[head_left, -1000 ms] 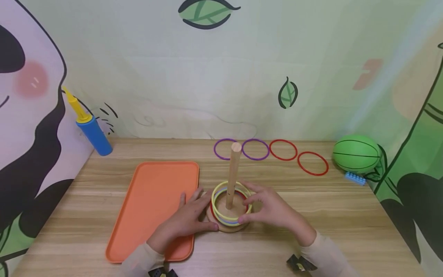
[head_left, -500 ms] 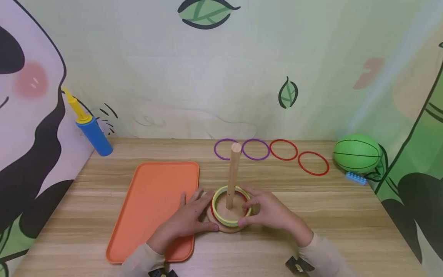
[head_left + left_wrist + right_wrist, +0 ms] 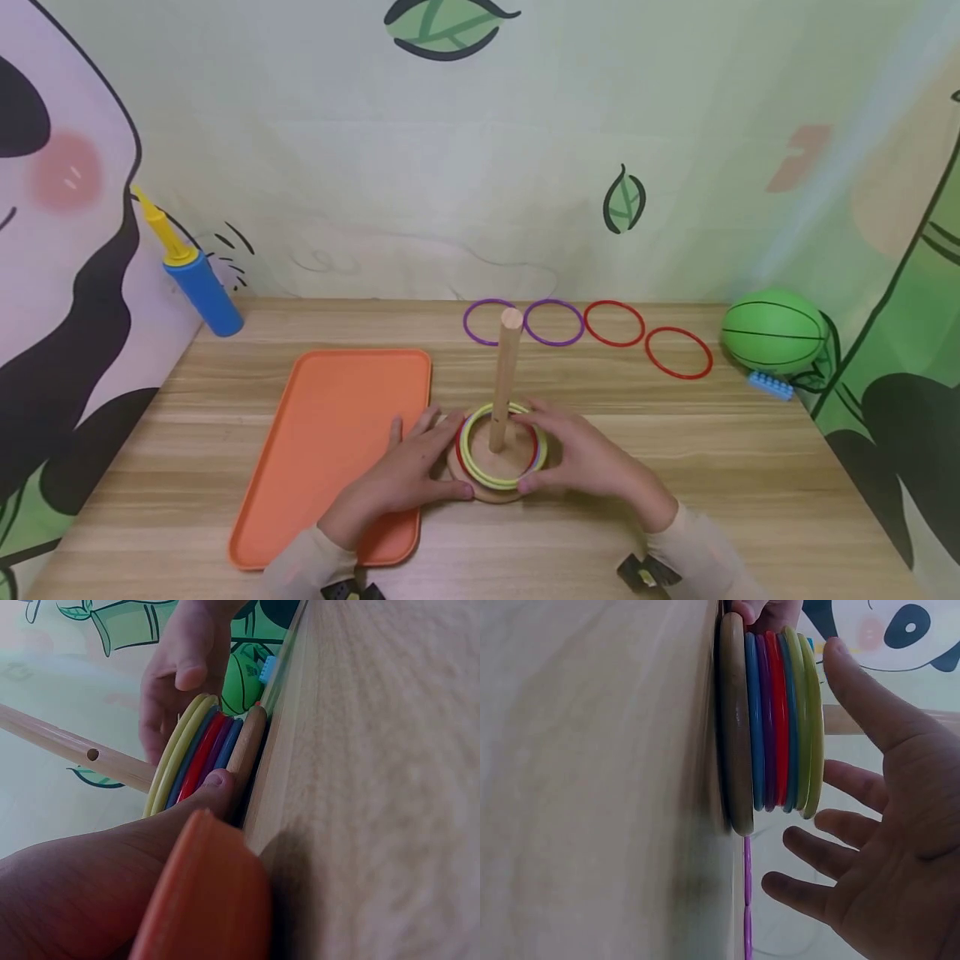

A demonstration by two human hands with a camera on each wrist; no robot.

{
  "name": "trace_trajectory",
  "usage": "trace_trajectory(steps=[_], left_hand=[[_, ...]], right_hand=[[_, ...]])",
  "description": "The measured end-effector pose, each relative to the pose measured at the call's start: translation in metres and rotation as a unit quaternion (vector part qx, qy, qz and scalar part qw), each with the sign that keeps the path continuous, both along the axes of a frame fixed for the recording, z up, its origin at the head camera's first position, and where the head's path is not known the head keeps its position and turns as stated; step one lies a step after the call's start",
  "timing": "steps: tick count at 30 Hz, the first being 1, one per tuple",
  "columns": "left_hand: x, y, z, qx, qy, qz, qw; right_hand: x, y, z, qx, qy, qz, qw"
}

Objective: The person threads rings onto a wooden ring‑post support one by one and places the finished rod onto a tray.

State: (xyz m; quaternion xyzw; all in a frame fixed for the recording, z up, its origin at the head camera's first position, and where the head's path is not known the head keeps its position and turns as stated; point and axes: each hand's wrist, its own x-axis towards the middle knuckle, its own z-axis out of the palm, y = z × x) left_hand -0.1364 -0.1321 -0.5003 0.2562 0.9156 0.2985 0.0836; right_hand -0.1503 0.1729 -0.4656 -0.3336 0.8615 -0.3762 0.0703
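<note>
A wooden peg stand (image 3: 505, 383) with a round base stands upright in front of me. Stacked around its peg are several rings in blue, purple and red, with yellow rings (image 3: 810, 727) on top. My left hand (image 3: 401, 471) grips the base's left side, its thumb at the near edge and fingers at the far edge. At the stack's right, my right hand (image 3: 588, 454) has its fingers spread. The right wrist view shows a gap between that hand's thumb (image 3: 855, 682) and the top yellow ring.
An orange tray (image 3: 352, 400) lies to the left, partly under my left forearm. Two purple rings (image 3: 553, 345) and two red rings (image 3: 678, 377) lie behind the stand. A green ball (image 3: 772, 333), a light-blue brick (image 3: 771, 385) and a blue-and-yellow pump (image 3: 202, 287) sit near the wall.
The top yellow ring came down from a tilt onto the stack in my right hand. Those fingers have since let it go and spread. My left hand has stayed on the base.
</note>
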Motion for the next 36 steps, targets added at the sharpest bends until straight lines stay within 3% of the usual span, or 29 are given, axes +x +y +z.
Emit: trace_trajectory(steps=[6,15,21,27,32,36], left_hand=[[0.0,-0.001,0.001,0.001,0.0,-0.001,1.0],[-0.002,0.002,-0.002,0.006,0.0,-0.004,1.0],[-0.001,0.001,-0.001,0.007,0.007,-0.005,0.9999],[-0.001,0.002,0.0,0.002,0.006,-0.003,1.0],[-0.001,0.001,0.0,0.004,0.004,-0.002,1.0],[-0.001,0.0,-0.001,0.001,0.004,-0.001,1.0]], right_hand=[[-0.003,0.006,-0.001,-0.018,0.016,-0.04,0.9989],[-0.027,0.046,-0.005,-0.028,0.026,-0.167,0.9853],[-0.053,0.089,-0.008,-0.034,0.032,-0.262,0.964],[-0.063,0.129,-0.012,0.017,-0.031,-0.355,0.9343],[-0.062,0.144,-0.014,0.09,-0.084,-0.381,0.9164],[-0.058,0.148,-0.016,0.11,-0.095,-0.376,0.9151]])
